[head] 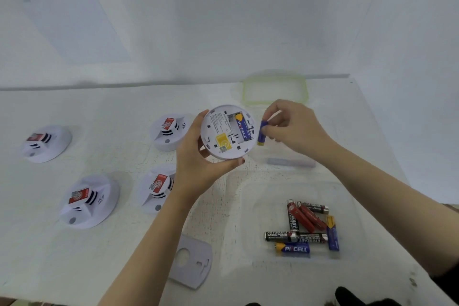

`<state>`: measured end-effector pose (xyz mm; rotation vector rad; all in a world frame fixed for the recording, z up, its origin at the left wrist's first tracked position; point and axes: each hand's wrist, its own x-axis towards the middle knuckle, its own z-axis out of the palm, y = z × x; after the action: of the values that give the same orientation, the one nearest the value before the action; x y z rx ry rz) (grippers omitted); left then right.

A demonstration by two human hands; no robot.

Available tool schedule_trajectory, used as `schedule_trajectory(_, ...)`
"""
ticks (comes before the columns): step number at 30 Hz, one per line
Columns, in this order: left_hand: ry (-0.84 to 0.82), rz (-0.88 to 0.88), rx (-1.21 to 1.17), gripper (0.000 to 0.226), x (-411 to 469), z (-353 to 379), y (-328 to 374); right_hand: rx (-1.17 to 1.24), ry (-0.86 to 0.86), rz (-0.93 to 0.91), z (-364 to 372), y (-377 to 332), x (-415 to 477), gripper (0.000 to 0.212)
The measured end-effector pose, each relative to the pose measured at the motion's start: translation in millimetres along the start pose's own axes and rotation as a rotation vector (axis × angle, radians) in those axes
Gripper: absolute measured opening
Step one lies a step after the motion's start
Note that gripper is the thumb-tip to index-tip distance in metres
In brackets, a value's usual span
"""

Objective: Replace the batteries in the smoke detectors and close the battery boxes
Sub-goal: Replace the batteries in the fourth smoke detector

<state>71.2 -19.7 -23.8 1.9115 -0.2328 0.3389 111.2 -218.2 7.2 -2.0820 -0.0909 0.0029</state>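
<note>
Left hand [198,164]: I see it gripping the open detector [227,131] by the rim, back side up, above the table [124,243].
Right hand [295,129]: fingers pinch a blue battery [261,133], upright, just right of the detector.
Battery box: open, with one blue cell [242,128] seated inside.
Cover plate [191,263]: flat, nearer me than the detector.
Spare batteries [305,226]: heaped in a clear tray [347,196], nearer and right.
Other detectors [89,200]: four, left of it.
In the way: my left palm hides the detector's left edge.

White smoke detector [219,131] underside-up, compartment open, one blue battery [242,127] seated; second blue battery [260,137] beside rim.
</note>
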Motion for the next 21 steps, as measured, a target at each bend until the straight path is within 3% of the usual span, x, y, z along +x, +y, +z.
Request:
schedule_trajectory(5,-0.001,0.005,-0.016,0.088,-2,-1,1,0.156,0.196,-0.206,-14,-16,-17,0.019)
schedule_trajectory(14,-0.055,0.050,-0.013,0.092,-6,1,10,0.311,0.004,-0.347,-10,-26,-40,0.022)
schedule_trajectory(17,-0.066,0.055,-0.014,0.092,-7,1,12,0.125,0.021,-0.375,-11,-28,-43,0.028)
schedule_trajectory(21,-0.072,0.056,-0.022,0.088,-8,3,16,-0.076,-0.012,-0.374,-11,-31,-47,0.017)
